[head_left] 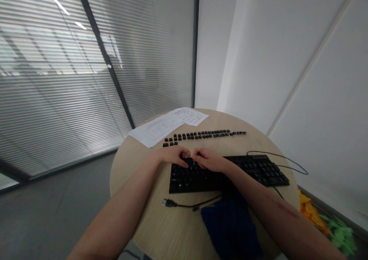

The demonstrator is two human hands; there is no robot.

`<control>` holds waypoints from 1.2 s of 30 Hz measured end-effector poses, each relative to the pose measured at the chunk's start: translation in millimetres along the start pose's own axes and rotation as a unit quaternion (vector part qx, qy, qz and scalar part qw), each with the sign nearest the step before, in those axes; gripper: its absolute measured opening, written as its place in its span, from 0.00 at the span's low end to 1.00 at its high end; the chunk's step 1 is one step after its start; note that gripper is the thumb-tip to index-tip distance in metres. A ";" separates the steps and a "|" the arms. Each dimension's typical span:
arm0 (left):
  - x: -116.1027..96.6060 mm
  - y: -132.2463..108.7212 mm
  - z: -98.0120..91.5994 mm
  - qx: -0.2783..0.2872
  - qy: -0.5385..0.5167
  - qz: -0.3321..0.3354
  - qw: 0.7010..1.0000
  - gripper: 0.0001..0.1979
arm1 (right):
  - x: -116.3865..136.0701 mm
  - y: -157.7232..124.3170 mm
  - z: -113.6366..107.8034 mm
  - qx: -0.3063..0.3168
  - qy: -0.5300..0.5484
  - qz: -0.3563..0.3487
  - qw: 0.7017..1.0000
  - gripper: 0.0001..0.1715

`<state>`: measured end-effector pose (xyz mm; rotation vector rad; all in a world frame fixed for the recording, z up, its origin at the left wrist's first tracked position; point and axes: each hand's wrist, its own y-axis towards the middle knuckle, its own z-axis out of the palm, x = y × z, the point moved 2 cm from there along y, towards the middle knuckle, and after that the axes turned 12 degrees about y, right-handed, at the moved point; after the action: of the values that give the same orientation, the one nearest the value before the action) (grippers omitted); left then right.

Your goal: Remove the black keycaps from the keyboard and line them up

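A black computer keyboard [201,181] lies on the round table, and both hands are over its upper left part. My left hand [174,155] rests there with thumb and index finger apart, the fingers bent down toward the keys. Close beside it, my right hand [209,159] has its thumb and fingertips pinched together; what they hold, if anything, is too small and dark to make out. Beyond the keyboard, loose black keycaps [198,135] stand in rows. Some key positions under the hands are hidden.
Printed paper sheets [161,127] lie at the table's back left. A cable with a USB plug [169,203] and a dark blue cloth [232,225] are at the near side. Another black cable [293,162] loops past the right edge. Orange cloth [312,210] lies beyond the table at the right.
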<state>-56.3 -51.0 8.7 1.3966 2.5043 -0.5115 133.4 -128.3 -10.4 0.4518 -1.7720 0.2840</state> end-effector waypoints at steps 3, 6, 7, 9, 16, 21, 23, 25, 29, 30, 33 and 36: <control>-0.1 0.5 0.2 0.002 0.006 -0.001 1.000 0.15 | 2.1 -0.9 1.3 0.016 -0.027 -0.019 0.999 0.16; 0.2 1.2 0.5 -0.001 0.010 0.007 1.000 0.15 | 8.7 -2.9 2.5 0.023 -0.094 -0.053 0.994 0.13; 0.3 1.5 0.6 -0.003 0.011 0.009 1.000 0.15 | 11.8 -3.8 3.1 0.021 -0.117 -0.063 0.991 0.12; 0.7 1.7 0.6 -0.004 0.011 0.011 1.000 0.15 | 18.7 -5.7 5.2 0.021 -0.156 -0.083 0.984 0.11; -0.7 0.2 0.1 -0.009 -0.006 0.018 1.000 0.15 | 24.7 -7.5 14.3 0.047 -0.220 -0.139 0.964 0.12; 0.6 0.4 0.0 -0.008 -0.003 0.010 1.000 0.15 | -1.4 0.6 9.8 0.003 -0.044 -0.061 0.997 0.11; 1.7 0.9 0.1 -0.003 -0.002 0.008 1.000 0.15 | -8.1 3.0 9.3 -0.004 0.013 -0.043 0.999 0.13; 2.5 1.5 0.4 0.004 -0.005 0.008 1.000 0.15 | -10.6 4.0 9.7 -0.009 0.043 -0.041 0.998 0.14; 2.8 2.1 1.3 0.008 -0.013 0.014 1.000 0.14 | -11.5 3.0 10.9 -0.019 0.054 -0.045 0.997 0.15; 2.9 2.2 1.5 0.005 -0.014 0.014 1.000 0.14 | -12.1 2.5 11.2 -0.023 0.051 -0.047 0.997 0.15; 3.6 2.5 2.1 -0.004 -0.011 0.010 1.000 0.14 | -15.1 1.6 11.7 -0.034 0.036 -0.058 0.997 0.16; 4.1 2.5 2.7 -0.004 -0.001 0.010 1.000 0.14 | -18.3 3.1 9.6 -0.050 0.058 -0.066 0.995 0.19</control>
<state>-56.3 -47.7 4.3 1.4147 2.4852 -0.4981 127.4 -126.7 -30.4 0.4691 -1.6271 0.1248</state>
